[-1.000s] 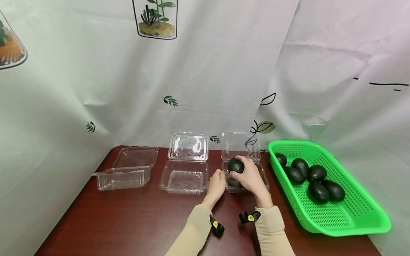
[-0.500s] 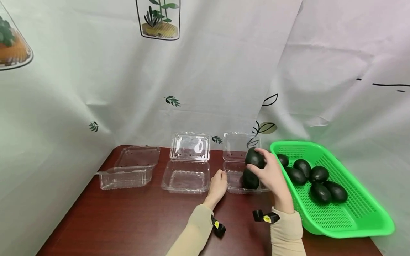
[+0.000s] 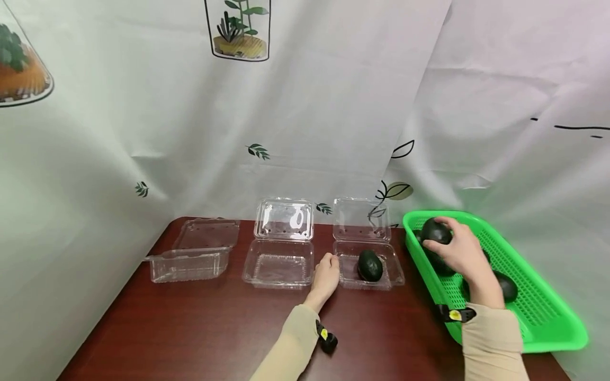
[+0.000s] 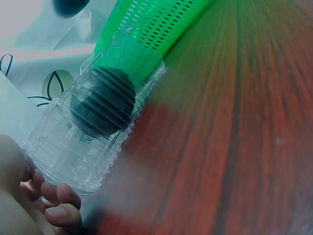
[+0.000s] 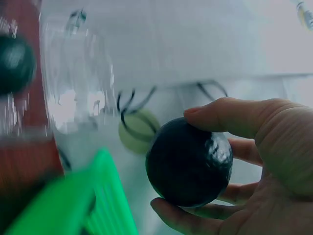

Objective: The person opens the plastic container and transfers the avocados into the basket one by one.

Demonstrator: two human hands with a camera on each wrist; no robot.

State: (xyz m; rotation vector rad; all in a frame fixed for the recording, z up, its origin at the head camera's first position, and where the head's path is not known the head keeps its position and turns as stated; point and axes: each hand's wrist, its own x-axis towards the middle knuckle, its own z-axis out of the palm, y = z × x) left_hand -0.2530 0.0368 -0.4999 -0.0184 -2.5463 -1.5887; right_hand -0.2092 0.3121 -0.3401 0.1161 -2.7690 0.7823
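My right hand [image 3: 450, 244] grips a dark avocado [image 3: 434, 231] just above the far end of the green basket [image 3: 548, 317]. In the right wrist view the thumb and fingers of that hand [image 5: 181, 161] wrap the avocado [image 5: 188, 164]. Another avocado [image 3: 369, 265] lies in the right-most clear clamshell container [image 3: 395, 275], also seen through its ribbed wall [image 4: 102, 100]. My left hand [image 3: 330, 263] sits at that container's front left corner, with its curled fingers [image 4: 58, 208] against the corner of the container [image 4: 63, 156].
Two more open clamshell containers, the middle one [image 3: 278, 262] and the left one [image 3: 190, 259], stand on the dark red table [image 3: 214, 328]. Other avocados [image 3: 506, 286] lie in the basket, partly behind my right hand. A printed curtain hangs close behind.
My right hand has carried its avocado from above the right container over to the green basket. One avocado stays in the container. My left hand has not moved.
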